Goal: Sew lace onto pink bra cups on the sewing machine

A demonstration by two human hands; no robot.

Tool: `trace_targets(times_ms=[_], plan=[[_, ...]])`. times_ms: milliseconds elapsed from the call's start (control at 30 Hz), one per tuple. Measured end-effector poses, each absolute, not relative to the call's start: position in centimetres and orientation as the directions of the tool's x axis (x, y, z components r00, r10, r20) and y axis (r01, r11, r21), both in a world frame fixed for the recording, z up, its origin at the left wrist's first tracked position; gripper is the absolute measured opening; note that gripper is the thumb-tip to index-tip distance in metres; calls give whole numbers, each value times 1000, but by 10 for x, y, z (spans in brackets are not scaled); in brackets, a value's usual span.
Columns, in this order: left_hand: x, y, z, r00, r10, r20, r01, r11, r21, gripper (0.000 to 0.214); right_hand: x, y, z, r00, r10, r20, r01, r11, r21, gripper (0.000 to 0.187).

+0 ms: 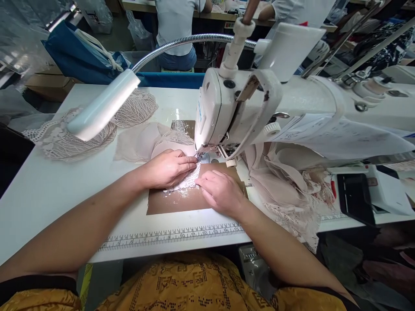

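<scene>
My left hand point(168, 167) lies flat, fingers together, pressing a small white lace piece point(189, 180) down on the brown plate point(168, 203) just in front of the needle. My right hand point(220, 190) rests beside it, fingers curled and pinching the lace's right edge. The white sewing machine head point(223, 108) stands right behind both hands, its presser foot point(201, 156) at my left fingertips. Beige fabric with lace trim point(145, 138) trails away behind the needle to the left.
A gooseneck lamp point(103, 106) hangs over the table's left half, above loose lace pieces point(58, 138). A heap of beige lace garments point(288, 185) lies to the right of the machine. A printed ruler point(171, 236) runs along the front edge. People sit at the far bench point(177, 30).
</scene>
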State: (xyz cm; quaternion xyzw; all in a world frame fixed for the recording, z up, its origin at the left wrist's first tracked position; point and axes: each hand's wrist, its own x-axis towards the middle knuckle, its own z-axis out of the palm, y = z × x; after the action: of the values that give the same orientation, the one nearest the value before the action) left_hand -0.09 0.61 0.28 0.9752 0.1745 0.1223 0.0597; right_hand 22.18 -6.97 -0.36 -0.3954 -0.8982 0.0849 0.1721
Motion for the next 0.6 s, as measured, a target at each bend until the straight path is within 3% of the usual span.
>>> trace_targets(times_ms=[367,600], plan=[[0,3,4,900,370,231,348,-928,132,34,219,-66,-6,-582,762,284,770,629,-108,22],[1,3,4,893,390,224,367,-920,135,34,217,-62,-7,-531,802,274,817,571,-86,26]])
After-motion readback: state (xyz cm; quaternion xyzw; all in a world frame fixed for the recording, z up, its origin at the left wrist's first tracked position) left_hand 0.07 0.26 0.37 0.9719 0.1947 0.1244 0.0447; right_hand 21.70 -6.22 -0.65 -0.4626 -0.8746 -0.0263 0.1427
